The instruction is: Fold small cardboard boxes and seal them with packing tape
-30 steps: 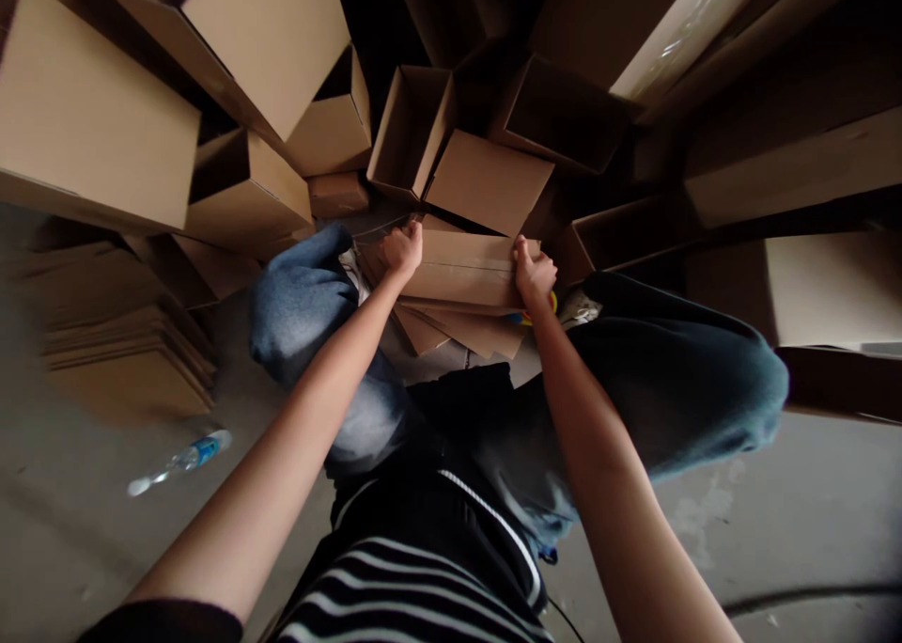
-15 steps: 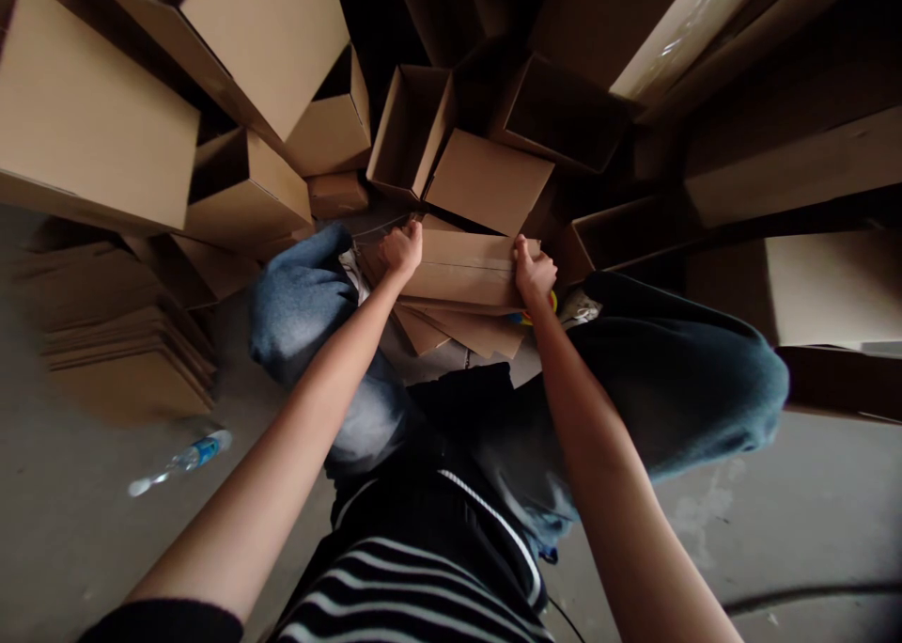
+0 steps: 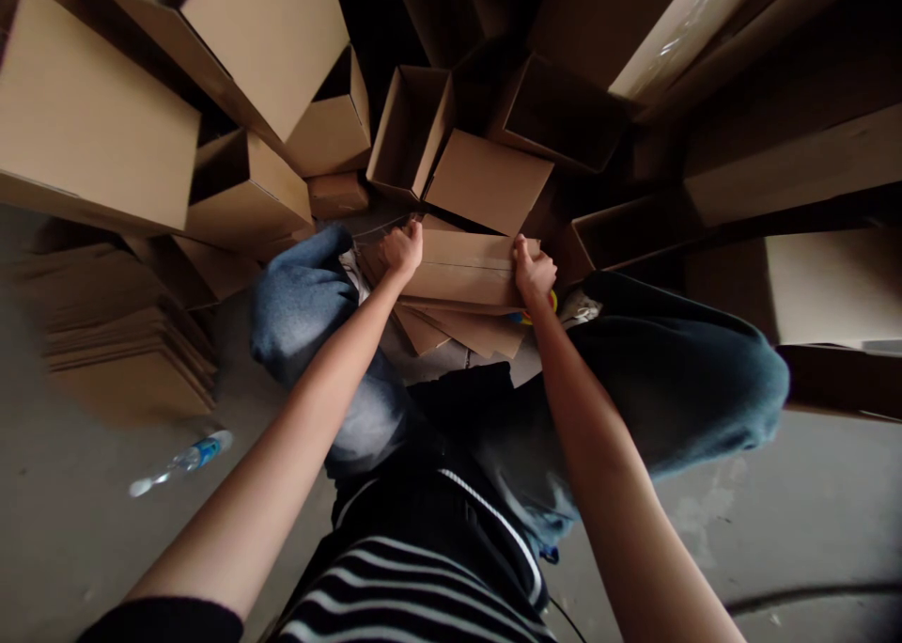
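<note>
Same as a moment ago: my left hand [image 3: 403,253] and right hand [image 3: 536,272] stay apart, both clamped on the flat tan corrugated cardboard box [image 3: 465,269] between my blue sweatpant knees [image 3: 303,295].

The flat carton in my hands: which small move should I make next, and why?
Probably press both hands inward to pop it open: your left hand and right hand hold opposite edges of the flattened carton, and the boxes ahead already stand open.
</note>
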`<state>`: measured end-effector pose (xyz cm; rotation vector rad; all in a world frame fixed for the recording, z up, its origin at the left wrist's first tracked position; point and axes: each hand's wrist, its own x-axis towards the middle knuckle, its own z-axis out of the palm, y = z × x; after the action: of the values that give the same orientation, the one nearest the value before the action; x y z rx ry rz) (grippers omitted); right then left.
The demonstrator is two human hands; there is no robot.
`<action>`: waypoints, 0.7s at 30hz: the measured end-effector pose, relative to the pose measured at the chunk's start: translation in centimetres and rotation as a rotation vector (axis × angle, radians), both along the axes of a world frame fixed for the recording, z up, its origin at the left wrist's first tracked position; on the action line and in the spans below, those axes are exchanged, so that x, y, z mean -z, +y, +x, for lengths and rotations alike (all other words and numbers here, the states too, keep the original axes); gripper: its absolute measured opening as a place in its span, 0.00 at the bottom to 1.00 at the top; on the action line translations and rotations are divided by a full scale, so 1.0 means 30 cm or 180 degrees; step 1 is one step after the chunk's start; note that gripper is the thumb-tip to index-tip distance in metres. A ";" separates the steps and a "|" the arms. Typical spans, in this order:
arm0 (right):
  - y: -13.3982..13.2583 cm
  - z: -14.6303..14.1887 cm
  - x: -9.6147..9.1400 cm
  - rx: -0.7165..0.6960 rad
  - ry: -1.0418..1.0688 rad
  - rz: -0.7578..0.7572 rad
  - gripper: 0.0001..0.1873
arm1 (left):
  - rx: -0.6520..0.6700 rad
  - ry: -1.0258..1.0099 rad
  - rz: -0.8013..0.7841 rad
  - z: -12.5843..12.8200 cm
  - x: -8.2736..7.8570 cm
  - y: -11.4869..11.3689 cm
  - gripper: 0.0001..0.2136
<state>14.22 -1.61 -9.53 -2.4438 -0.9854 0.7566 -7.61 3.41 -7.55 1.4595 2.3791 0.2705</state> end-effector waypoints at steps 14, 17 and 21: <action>0.000 0.003 0.013 0.0038 -0.0028 0.0047 0.36 | 0.0749 -0.0046 0.0180 0.002 -0.015 -0.019 0.24; -0.001 0.004 0.018 0.0007 -0.0019 0.0117 0.35 | 0.0738 0.0032 0.0174 0.008 -0.018 -0.026 0.22; -0.001 0.007 0.026 0.0025 0.0001 0.0175 0.36 | 0.0866 0.0128 0.0248 0.023 -0.023 -0.032 0.21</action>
<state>14.42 -1.64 -10.31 -2.3991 -0.9831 0.7178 -6.92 2.47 -6.87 1.8167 2.1869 0.2700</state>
